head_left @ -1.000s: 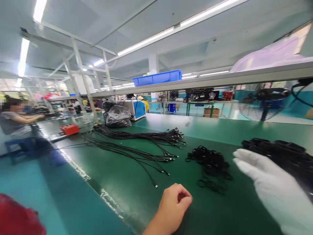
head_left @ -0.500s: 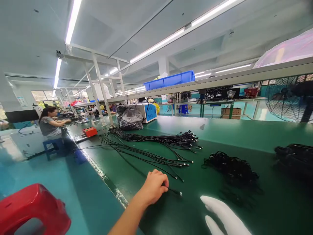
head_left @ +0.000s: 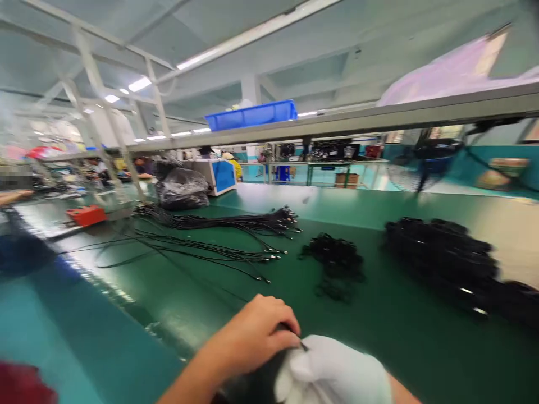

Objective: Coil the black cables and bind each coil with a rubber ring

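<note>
My bare left hand [head_left: 266, 331] is closed on a black cable [head_left: 304, 346] low over the green bench. Right beside it, my right hand [head_left: 334, 367], in a white glove, pinches the same cable near its end; the connector is hidden by the glove. Beyond my hands, several loose black cables [head_left: 202, 251] lie spread with their plugs pointing right. Behind them rests a thicker bundle of black cables [head_left: 227, 220]. A small tangled heap of thin black pieces [head_left: 333, 253] sits ahead and to the right.
Coiled black cables [head_left: 438, 252] are piled at the right. At the back stand a black plastic bag [head_left: 183, 188] and a blue-and-white machine [head_left: 223, 177]. A red box [head_left: 86, 215] is at the left. Above runs a shelf [head_left: 337, 124] with a blue tray [head_left: 252, 116].
My view has turned to the right. My gloved right hand has come in to my left hand and closed on the cable's end. The left hand keeps its hold.
</note>
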The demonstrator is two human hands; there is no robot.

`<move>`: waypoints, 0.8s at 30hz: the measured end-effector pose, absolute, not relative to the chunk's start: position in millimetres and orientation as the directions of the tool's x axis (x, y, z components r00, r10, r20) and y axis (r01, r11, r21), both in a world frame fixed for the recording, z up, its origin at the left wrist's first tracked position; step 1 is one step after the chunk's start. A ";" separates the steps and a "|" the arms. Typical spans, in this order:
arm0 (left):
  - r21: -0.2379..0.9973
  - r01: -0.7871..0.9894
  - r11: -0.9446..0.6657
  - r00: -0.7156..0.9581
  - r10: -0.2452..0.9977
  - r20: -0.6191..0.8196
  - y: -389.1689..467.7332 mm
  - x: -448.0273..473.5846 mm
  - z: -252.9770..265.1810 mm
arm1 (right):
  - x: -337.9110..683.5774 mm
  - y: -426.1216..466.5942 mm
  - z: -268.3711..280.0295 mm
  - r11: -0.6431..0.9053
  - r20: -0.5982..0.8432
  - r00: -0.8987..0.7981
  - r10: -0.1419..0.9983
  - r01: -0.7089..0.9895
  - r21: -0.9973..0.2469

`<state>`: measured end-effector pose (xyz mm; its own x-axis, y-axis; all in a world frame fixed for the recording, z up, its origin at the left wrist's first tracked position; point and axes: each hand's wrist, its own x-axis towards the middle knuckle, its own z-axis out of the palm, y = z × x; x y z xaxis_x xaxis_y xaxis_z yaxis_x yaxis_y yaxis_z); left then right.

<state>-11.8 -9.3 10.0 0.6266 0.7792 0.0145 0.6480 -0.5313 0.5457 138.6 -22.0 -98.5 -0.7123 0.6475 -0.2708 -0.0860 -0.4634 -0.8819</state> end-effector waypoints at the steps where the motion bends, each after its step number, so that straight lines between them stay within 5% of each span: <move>1: 0.565 0.636 -0.526 0.632 0.775 0.012 -6.5 -10.6 11.8 | 140.3 -22.9 -101.6 -0.563 -0.253 -0.800 0.544 -0.124 -0.817; 5: 0.606 0.592 -0.532 0.676 0.737 -0.013 2.8 -1.6 18.8 | 145.6 -15.6 -103.6 -0.758 -0.091 -0.957 0.277 -0.160 -0.632; 12: 0.609 0.609 -0.508 0.629 0.777 0.019 6.4 14.2 17.8 | 146.5 -9.2 -92.6 -0.768 -0.051 -0.960 0.277 -0.189 -0.612; 16: 0.540 0.633 -0.555 0.609 0.788 0.095 8.4 10.8 -9.6 | 172.5 -6.8 -66.2 -0.672 0.127 -0.918 0.376 -0.364 -0.645; 20: 0.275 0.795 -0.541 0.495 0.840 0.221 17.8 -18.1 -45.4 | 217.3 5.6 -23.0 -0.408 0.405 -0.612 0.679 -0.774 -0.484; 24: 0.092 0.868 -0.487 0.427 0.828 0.363 36.5 -51.7 -64.8 | 242.5 17.2 -1.5 -0.187 0.400 -0.334 0.854 -0.913 -0.364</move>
<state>-51.7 36.5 -64.8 0.4266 0.8285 0.3628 0.8684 -0.4873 0.0917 242.5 17.2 -1.5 -0.3341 0.8535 0.3998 -0.9126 -0.1870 -0.3635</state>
